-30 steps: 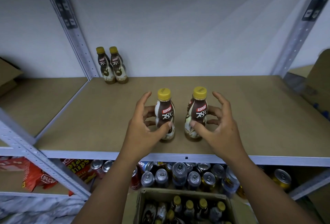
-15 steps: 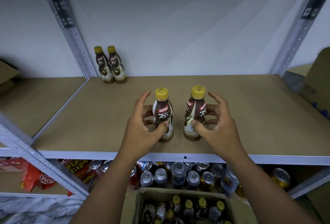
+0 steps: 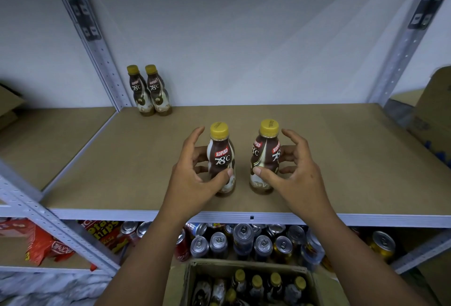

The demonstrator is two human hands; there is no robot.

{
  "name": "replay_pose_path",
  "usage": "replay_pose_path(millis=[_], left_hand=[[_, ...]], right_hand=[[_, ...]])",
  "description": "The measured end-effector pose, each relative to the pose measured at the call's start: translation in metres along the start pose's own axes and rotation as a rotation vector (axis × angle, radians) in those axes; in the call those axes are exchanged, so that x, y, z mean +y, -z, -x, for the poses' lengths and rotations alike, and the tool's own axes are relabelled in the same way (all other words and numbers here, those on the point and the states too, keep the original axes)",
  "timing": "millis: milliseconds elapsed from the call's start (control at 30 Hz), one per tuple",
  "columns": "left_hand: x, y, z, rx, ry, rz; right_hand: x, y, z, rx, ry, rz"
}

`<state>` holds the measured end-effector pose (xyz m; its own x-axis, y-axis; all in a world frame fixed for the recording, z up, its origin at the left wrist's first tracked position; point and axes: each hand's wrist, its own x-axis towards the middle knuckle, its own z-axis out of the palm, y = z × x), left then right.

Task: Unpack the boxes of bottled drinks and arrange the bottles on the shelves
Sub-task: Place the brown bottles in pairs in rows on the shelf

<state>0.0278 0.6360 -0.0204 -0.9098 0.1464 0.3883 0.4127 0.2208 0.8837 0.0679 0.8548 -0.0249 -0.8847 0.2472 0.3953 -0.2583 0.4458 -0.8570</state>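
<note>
Cardboard box: brown and open on top, at the bottom of the head view, lower than the shelf. Its rim looks soft and a bit bent.
Bottles in the box: small dark bottles with yellow caps, packed close together. It is too blurry there to count them.
Shelf: a flat brown board, dull and smooth, with a pale metal strip along its front edge.
Left bottle: stands upright on the shelf near the front. It is curvy and thin in the middle, brown and cream, with a round yellow cap and a red "KOPIKO" label.
Right bottle: the same kind, upright, just beside the left one with a small gap between them.
Left hand: wraps the left bottle, thumb on the front and fingers curled round the back.
Right hand: pinches the right bottle, thumb on the front and lower fingers behind. The pointer finger is lifted off.
Two back bottles: the same kind, touching side by side in the back left corner of the shelf, by the grey wall.
Metal post: grey and long, with rows of little holes.
Cans: shiny round tops, crowded under the shelf.
Snack bags: red and crinkly, under the shelf on the left.
</note>
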Motion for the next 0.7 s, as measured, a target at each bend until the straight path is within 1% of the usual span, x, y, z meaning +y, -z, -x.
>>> replay_pose_path(millis=[133,300,467,700], left_hand=[[-0.0003,0.0004,-0.0002,-0.003,0.008,0.001],[0.0000,-0.0004,-0.0004,-0.010,0.011,0.000],[0.0000,0.0003,-0.0005,-0.018,0.018,0.002],[0.0022,0.0007,0.0014,-0.017,0.018,-0.001]], right_hand=[[0.0017,0.0002,-0.0007,0.009,-0.004,-0.001],[0.0039,-0.0004,0.0000,-0.021,-0.024,-0.040],[0.0042,-0.0036,0.0000,-0.026,-0.015,-0.021],[0.0049,-0.0028,-0.0006,-0.082,-0.047,-0.110]])
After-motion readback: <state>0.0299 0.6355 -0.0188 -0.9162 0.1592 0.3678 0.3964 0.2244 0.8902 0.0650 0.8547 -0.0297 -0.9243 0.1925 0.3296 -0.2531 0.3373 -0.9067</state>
